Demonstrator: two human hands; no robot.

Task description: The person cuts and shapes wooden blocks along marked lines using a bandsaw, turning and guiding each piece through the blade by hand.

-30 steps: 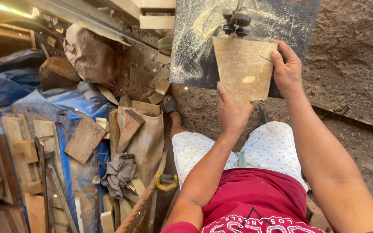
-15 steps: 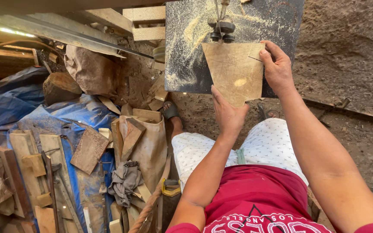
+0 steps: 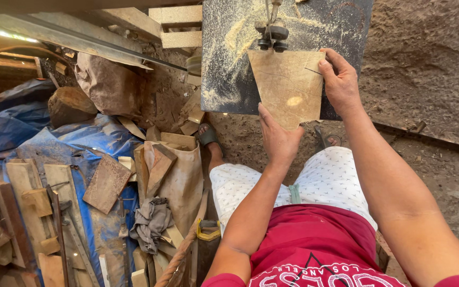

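Here, wedge-shaped board (image 3: 288, 87) lies flat, narrow end toward the person.

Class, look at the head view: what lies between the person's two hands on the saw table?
The tapered wooden board lies between them: the left hand presses its near tip, the right hand grips its right edge. The head view shows this.

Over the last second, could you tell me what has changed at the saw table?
The wooden board has edged slightly towards the blade guide. The left hand still presses its near tip, and the right hand still grips its right edge. The sawdust-covered saw table is unchanged.
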